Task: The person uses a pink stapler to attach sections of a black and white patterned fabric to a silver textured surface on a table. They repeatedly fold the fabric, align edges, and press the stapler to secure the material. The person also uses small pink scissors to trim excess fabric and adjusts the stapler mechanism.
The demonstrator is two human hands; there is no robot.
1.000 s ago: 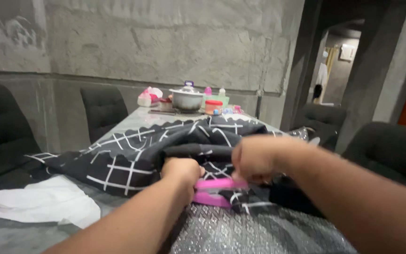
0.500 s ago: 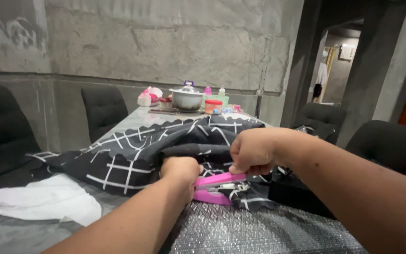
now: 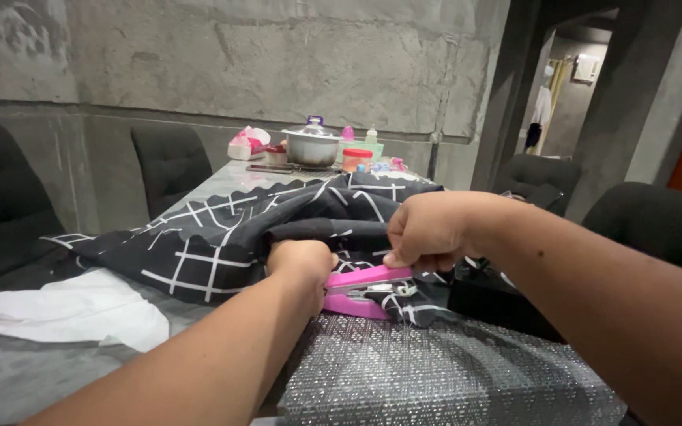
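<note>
While your left hand still grips the pink plastic stapler, your right hand keeps pinching the black white-lined cloth, both barely shifted.

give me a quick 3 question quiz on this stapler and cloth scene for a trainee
1. True or false: the pink stapler lies at the far end of the table, beside the metal pot.
2. Which hand presses on top of the stapler? A. left hand B. right hand C. neither
3. What sits between the stapler's arms?

Key
1. False: it is near the person, between both hands.
2. B: the right hand's fingers rest on its upper arm, while the left hand grips its rear end.
3. A fold of the black cloth with white lines.
</note>
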